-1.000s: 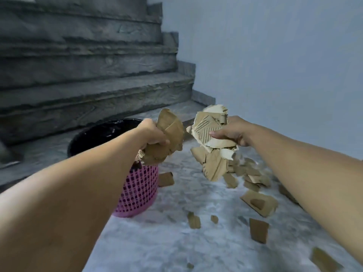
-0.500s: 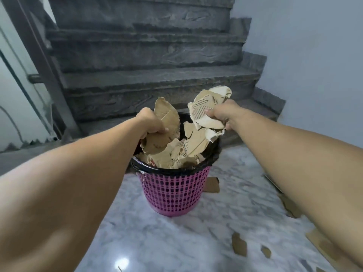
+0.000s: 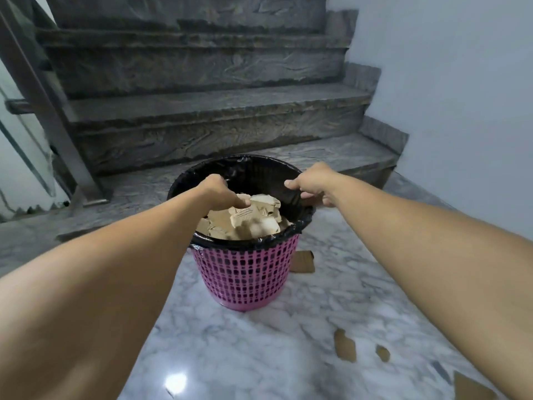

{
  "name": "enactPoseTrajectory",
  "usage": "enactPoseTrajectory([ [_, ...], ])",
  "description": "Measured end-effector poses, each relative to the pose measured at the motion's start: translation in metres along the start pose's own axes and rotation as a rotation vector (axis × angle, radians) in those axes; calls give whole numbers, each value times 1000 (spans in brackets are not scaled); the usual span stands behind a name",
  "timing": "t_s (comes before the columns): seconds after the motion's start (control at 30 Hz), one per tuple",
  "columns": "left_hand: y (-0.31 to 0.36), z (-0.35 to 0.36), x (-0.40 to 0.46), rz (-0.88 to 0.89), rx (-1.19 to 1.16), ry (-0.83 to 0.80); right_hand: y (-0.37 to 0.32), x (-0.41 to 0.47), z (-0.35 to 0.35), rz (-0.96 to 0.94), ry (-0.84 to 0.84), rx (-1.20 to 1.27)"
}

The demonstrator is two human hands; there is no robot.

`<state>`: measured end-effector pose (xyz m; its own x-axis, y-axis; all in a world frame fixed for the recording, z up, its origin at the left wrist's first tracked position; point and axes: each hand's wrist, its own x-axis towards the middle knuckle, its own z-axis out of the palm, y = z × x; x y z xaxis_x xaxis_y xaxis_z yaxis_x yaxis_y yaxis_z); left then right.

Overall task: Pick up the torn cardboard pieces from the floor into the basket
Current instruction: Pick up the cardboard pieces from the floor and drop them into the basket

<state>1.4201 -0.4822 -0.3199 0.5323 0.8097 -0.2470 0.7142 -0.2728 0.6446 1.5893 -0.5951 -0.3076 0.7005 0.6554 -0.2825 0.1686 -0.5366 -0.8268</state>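
Left hand point(image 3: 220, 193): fingers curled downward inside the basket mouth, tips touching the heap of torn brown cardboard pieces point(image 3: 245, 220); whether it pinches one cannot be told. Right hand point(image 3: 313, 183): loosely curled, holding nothing, above the right rim. Pink plastic lattice basket point(image 3: 245, 278), black bag-lined, upright on the white marble floor point(image 3: 259, 342). Loose cardboard scraps: one point(image 3: 302, 261) just beside the basket, others point(image 3: 344, 345) lying nearer on the floor. Grey stone stairs point(image 3: 202, 111) behind.
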Motion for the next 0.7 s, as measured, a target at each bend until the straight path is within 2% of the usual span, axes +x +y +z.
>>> enactPoseTrajectory([
  [0.3,96,56,-64,273,-22,-186,52,-90,-119,113,47,-17],
  [0.53,169,171,-122,470,74,-496,159,-169,-233,334,171,-20],
  [0.7,183,281,-156,536,203,-678,269,-220,-282,537,148,-46],
])
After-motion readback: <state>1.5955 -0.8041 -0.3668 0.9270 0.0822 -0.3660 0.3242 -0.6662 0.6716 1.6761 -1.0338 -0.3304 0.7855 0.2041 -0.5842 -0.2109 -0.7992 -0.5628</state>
